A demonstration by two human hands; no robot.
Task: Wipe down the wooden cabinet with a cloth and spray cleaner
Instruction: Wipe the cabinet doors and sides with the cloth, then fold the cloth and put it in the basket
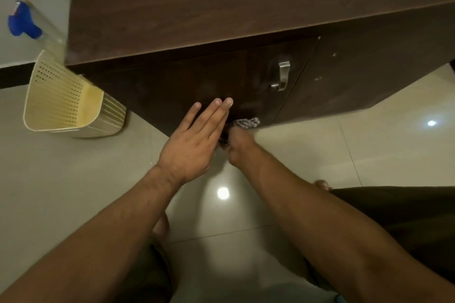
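Observation:
A dark wooden cabinet [221,2] fills the upper half of the view, seen from above. Its front door [187,81] carries a metal handle [282,76]. My left hand [194,140] lies flat and open against the lower part of the door, fingers pointing up. My right hand [237,146] is low at the door's bottom edge, closed on a checked cloth [247,122] pressed to the wood; part of the cloth is hidden behind my left hand. A clear spray bottle with a blue trigger head [22,22] stands at the far left beside the cabinet.
A cream perforated plastic basket [64,103] stands on the floor against the cabinet's left corner. Glossy light tiles [344,160] cover the floor, with lamp reflections. My legs and a bare foot [322,184] show at the bottom and right.

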